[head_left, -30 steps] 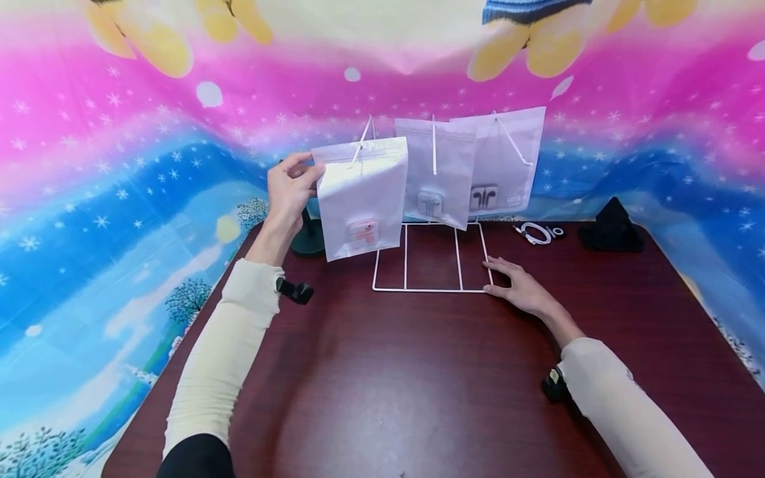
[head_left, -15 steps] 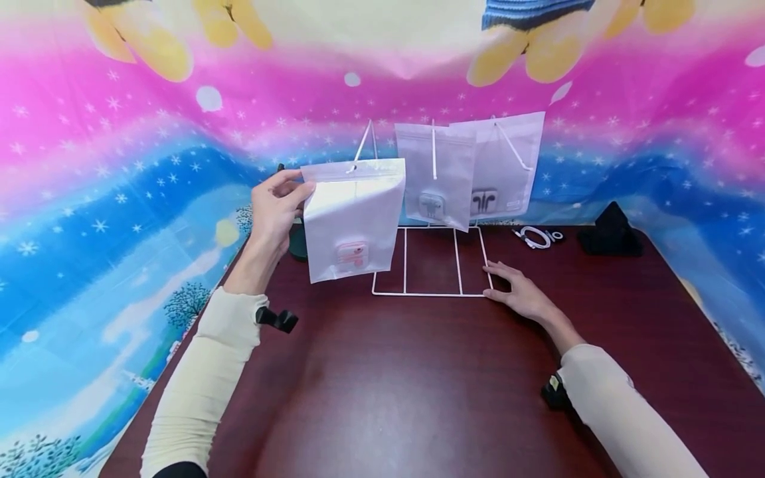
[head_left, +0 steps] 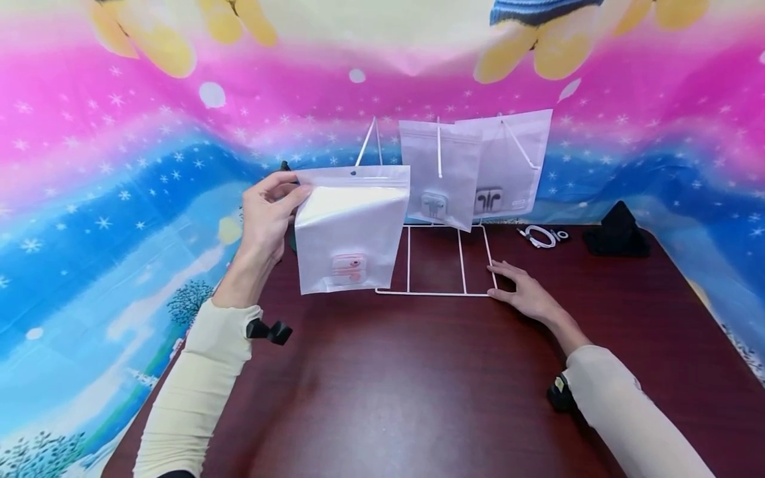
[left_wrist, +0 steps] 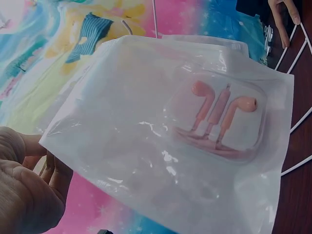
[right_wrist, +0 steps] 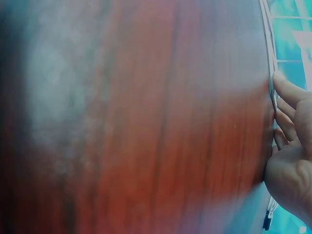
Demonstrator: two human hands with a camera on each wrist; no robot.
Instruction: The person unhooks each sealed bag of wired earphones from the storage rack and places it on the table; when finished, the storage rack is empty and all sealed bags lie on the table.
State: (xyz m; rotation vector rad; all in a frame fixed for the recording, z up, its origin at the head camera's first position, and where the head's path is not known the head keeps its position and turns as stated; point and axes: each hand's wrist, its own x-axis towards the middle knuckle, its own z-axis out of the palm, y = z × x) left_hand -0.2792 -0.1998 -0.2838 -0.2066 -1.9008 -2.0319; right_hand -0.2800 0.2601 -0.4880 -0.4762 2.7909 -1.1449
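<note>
The left hand (head_left: pixel 265 212) is raised above the worktop (head_left: pixel 406 378), towards its back left corner; its thumb and fingers pinch the upper left corner of a white bag (head_left: pixel 352 229), which hangs from that grip over the back left part of the worktop, its bottom edge clear of the surface; through its front shows a clear case with pink earphones (head_left: pixel 349 269), which the left wrist view shows close up; the dark hole in the bag's top strip lies just below the end of the left hook (head_left: pixel 366 143), and whether the two touch I cannot tell.

The right hand (head_left: pixel 528 292) lies low at the right side of a white wire rack (head_left: pixel 409 265), whose base rests on the worktop near the middle of the back edge; the fingers are fairly straight, with the thumb spread apart from them at the front right corner of the base and the fingertips at its right rail.

On the rack's other hooks hang a middle bag (head_left: pixel 439 176) with pale earphones in a case and a right bag (head_left: pixel 520 156) with dark ones, the middle one partly overlapping the right; along the back edge, right of the rack, lies a coiled white cable (head_left: pixel 538 243); a black stand (head_left: pixel 617 232) sits near the back right corner; behind the back edge hangs a colourful patterned cloth (head_left: pixel 299 86).
</note>
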